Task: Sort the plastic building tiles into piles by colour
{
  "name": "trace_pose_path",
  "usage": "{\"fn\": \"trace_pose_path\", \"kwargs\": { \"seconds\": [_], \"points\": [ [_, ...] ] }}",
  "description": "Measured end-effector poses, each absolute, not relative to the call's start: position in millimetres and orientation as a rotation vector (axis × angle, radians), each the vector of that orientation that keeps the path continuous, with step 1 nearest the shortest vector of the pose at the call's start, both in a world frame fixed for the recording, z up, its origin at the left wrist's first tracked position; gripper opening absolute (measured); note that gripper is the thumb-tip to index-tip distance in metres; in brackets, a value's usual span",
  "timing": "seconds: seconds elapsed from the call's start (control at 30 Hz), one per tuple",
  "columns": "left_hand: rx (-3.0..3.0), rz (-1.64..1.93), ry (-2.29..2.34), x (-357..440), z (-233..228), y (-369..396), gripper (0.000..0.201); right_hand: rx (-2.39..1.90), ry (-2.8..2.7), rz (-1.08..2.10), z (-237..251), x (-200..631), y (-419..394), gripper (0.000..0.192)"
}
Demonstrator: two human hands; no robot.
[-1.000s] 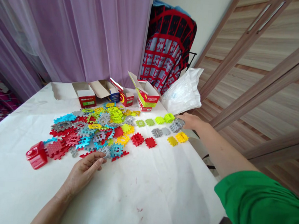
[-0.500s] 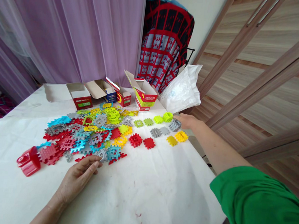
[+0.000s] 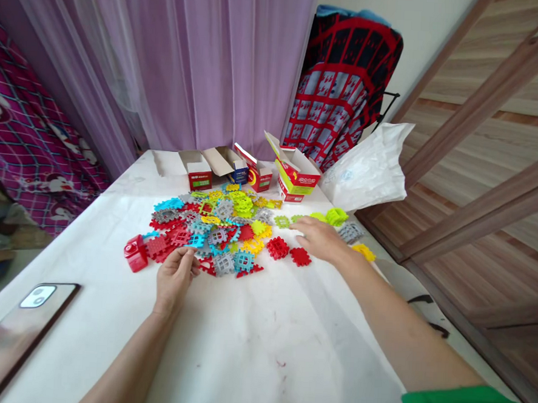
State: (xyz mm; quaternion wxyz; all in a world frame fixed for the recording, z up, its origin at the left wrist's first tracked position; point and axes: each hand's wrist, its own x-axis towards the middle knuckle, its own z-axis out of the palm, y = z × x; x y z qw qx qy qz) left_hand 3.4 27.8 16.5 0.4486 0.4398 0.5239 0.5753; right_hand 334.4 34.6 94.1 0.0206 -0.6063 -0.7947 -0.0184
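Head view: your right hand (image 3: 320,238) lay flat, fingers spread, grip slack w/ nothing held, over the small green tiles (image 3: 282,221); red tiles (image 3: 288,251) sat just left of it on the desk (image 3: 260,341). Your left hand (image 3: 176,273) was at the pile's (image 3: 212,228) near edge, fingers pinched at a red piece (image 3: 207,266); couldn't tell if it was gripped.

The near half of the bench (image 3: 260,353) lies bare between the two forearms, giving open passage. A phone (image 3: 19,326) takes the near left corner. Across the middle, a heap of plastic tiles (image 3: 212,228) bars the way. Behind it, open boxes (image 3: 252,173) line the far edge, and a white bag (image 3: 371,168) crowds the far right corner.
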Motion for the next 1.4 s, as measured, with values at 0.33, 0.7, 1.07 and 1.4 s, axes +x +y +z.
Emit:
{"fn": "trace_pose_path", "kwargs": {
  "seconds": [0.33, 0.7, 1.07, 1.4],
  "points": [
    [1.057, 1.441, 1.293, -4.3, 9.5, 34.3, 0.029, -1.306, -2.587, 0.172, 44.5, 201.8, 26.3, 0.040],
    [1.208, 1.333, 1.255, -1.4, 1.5, 37.7, 0.040, -1.561, -1.823, 0.668, 39.6, 186.4, 30.2, 0.021],
    [1.175, 1.015, 1.091, 5.4, 15.1, 24.4, 0.045, -1.480, -1.462, 1.056, 28.0, 179.2, 21.3, 0.020],
    [1.241, 0.935, 1.044, 4.1, 15.6, 23.8, 0.048, -1.407, -2.265, 0.176, 69.1, 200.8, 5.9, 0.056]
  ]
}}
